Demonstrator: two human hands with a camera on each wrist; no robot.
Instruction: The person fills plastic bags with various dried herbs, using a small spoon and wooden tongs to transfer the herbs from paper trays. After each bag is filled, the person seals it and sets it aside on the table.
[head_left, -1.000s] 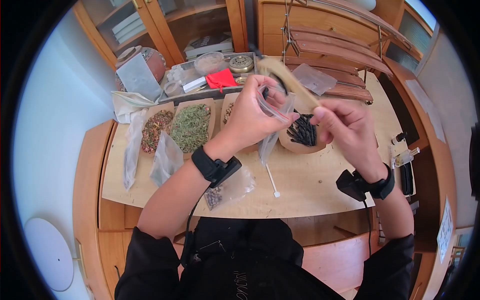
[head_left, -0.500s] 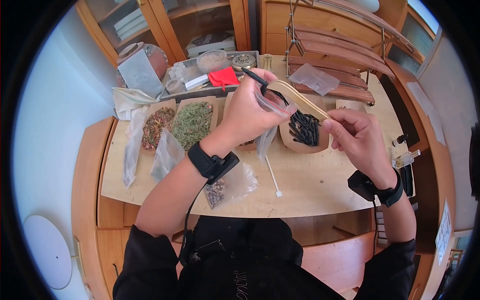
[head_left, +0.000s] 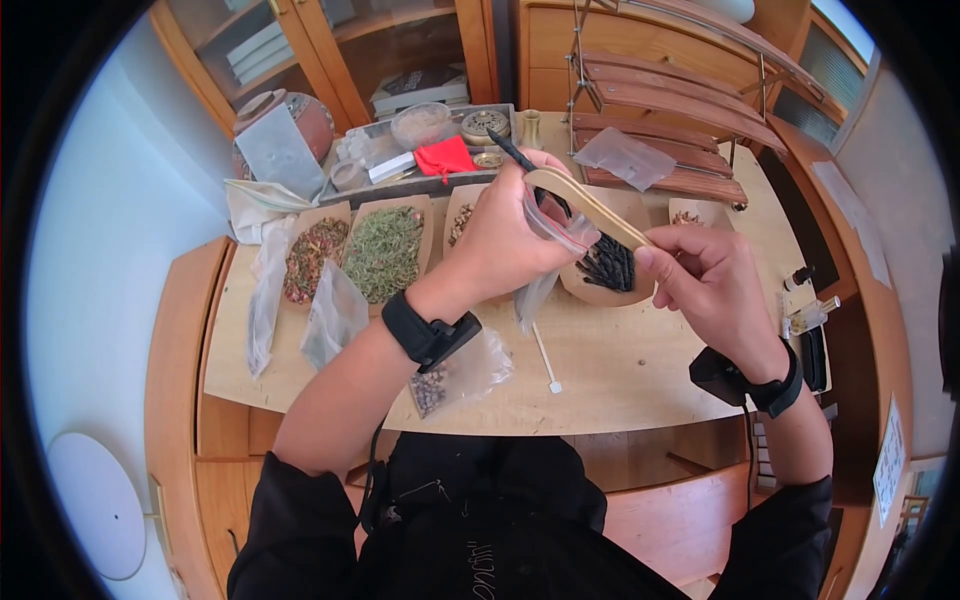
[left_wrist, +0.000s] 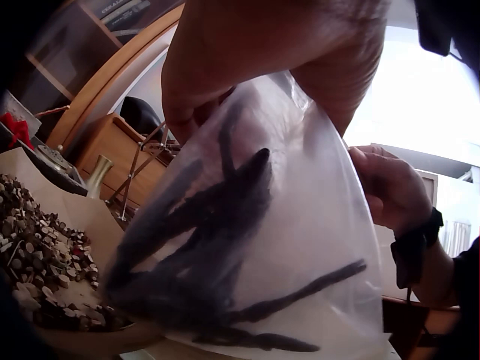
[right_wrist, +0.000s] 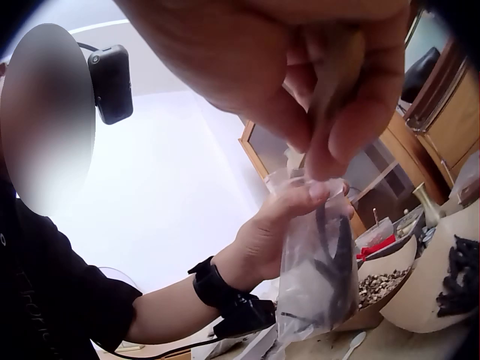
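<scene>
My left hand grips a clear zip bag near its mouth, above the table. Several dark, wrinkled sticks show through the plastic. In the head view, one black stick pokes out past the left hand at the bag's opening. My right hand pinches wooden tongs between thumb and fingers, and their tips reach the bag mouth beside that stick. Below the tongs sits a brown paper tray of more black sticks.
Paper trays of green herb, dried petals and pale chips line the table. A small white spoon and a bag of small round pieces lie in front. Behind stand a grey tray and a slatted wooden rack.
The tongs have come down from a raised, blurred position to the bag mouth. The black stick, higher before, now leans at the opening. My left hand stays around the bag.
</scene>
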